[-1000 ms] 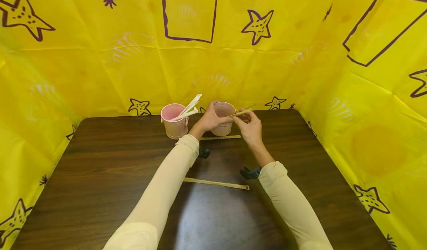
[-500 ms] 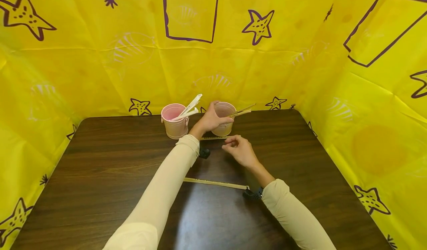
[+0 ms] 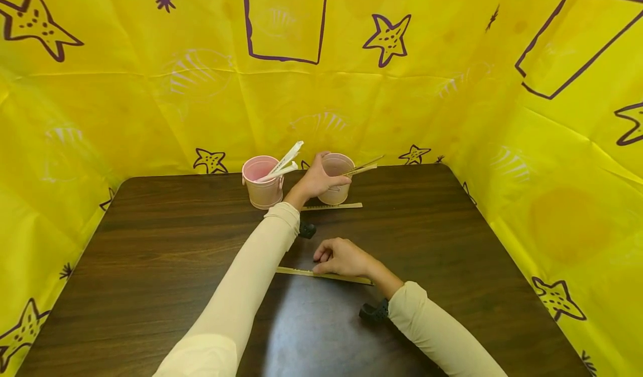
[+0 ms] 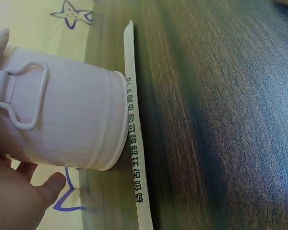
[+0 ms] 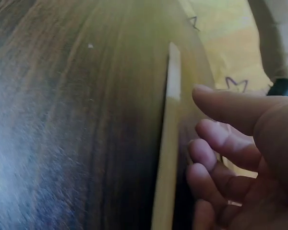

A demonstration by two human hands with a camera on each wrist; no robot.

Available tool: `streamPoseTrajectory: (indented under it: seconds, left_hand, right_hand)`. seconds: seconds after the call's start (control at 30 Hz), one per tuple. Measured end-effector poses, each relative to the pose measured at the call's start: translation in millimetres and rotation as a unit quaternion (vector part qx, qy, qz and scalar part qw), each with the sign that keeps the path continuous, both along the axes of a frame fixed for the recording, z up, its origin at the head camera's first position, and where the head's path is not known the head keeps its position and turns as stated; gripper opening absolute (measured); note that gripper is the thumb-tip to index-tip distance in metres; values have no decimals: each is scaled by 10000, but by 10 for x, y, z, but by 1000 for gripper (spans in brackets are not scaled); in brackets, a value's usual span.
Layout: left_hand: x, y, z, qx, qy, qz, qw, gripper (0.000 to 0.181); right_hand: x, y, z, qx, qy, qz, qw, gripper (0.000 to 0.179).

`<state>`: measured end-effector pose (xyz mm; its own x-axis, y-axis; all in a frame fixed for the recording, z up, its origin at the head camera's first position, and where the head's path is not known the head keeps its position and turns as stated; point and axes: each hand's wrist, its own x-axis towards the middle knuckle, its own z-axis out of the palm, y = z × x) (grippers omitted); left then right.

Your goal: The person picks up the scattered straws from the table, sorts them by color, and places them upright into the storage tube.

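My left hand (image 3: 317, 180) holds a small pale pink bucket (image 3: 334, 197) by its upper part at the back of the table. Wrapped straws (image 3: 365, 167) lean out of this bucket to the right. At its base a paper-wrapped straw (image 4: 134, 139) with printed lettering lies on the wood. Nearer the front, my right hand (image 3: 346, 258) hovers right over another wrapped straw (image 5: 169, 143). In the right wrist view its thumb and bent fingers stand apart beside this straw, with nothing between them.
A second pink bucket (image 3: 265, 194) stands to the left, with white-wrapped straws (image 3: 287, 158) leaning out of it. The dark wooden table (image 3: 166, 243) is walled by yellow cloth (image 3: 150, 109) printed with starfish.
My right hand has let go of a straw at the right bucket's rim and come down toward the front straw. My left hand stays on the bucket.
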<state>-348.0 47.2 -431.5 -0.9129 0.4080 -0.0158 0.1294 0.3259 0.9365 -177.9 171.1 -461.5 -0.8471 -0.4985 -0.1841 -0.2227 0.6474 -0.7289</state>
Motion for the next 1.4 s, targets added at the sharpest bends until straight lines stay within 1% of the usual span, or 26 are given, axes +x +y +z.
streamPoseTrajectory:
  seconds: [0.17, 0.33, 0.4, 0.5, 0.63, 0.73, 0.83, 0.93, 1.07, 1.2, 1.3, 1.4]
  left_hand:
    - [-10, 1, 7, 30, -26, -2, 10000, 108]
    - [-7, 10, 14, 42, -20, 5, 10000, 108]
    - [-10, 20, 9, 46, 5, 2, 10000, 107]
    - [-12, 23, -3, 43, 20, -8, 10000, 107]
    - [-5, 9, -15, 11, 11, -19, 10000, 108]
    - [0, 1, -29, -3, 27, -27, 10000, 108]
    - [8, -5, -40, -2, 16, -48, 10000, 108]
    - [13, -11, -38, 30, -25, -66, 10000, 109]
    - [23, -19, -12, 59, -49, -75, 9999, 109]
    - [20, -20, 2, 41, -33, -76, 10000, 108]
    - [10, -15, 3, 36, -31, -93, 9999, 108]
    - [2, -11, 5, 23, -15, -86, 10000, 109]
  right_hand:
    - [36, -71, -31, 309, 338, 140, 9989, 22]
    - [81, -109, -40, 626, 789, 269, 9946, 18]
    - [94, -105, -46, 702, 873, 282, 9933, 15]
    - [98, -85, -63, 684, 942, 340, 9926, 13]
    - [92, -49, -74, 571, 867, 454, 9936, 13]
    - [92, -9, -63, 452, 713, 526, 9950, 13]
    - [99, 54, -21, 452, 523, 540, 9961, 14]
    - [88, 152, 54, 529, 368, 630, 9959, 14]
    - [25, 332, 184, 573, 133, 1027, 9930, 14]
    - [-40, 535, 305, 498, -300, 1322, 9895, 10]
    - [-68, 674, 394, 337, -527, 1369, 9886, 11]
    - [-89, 784, 499, 72, -437, 1328, 9901, 18]
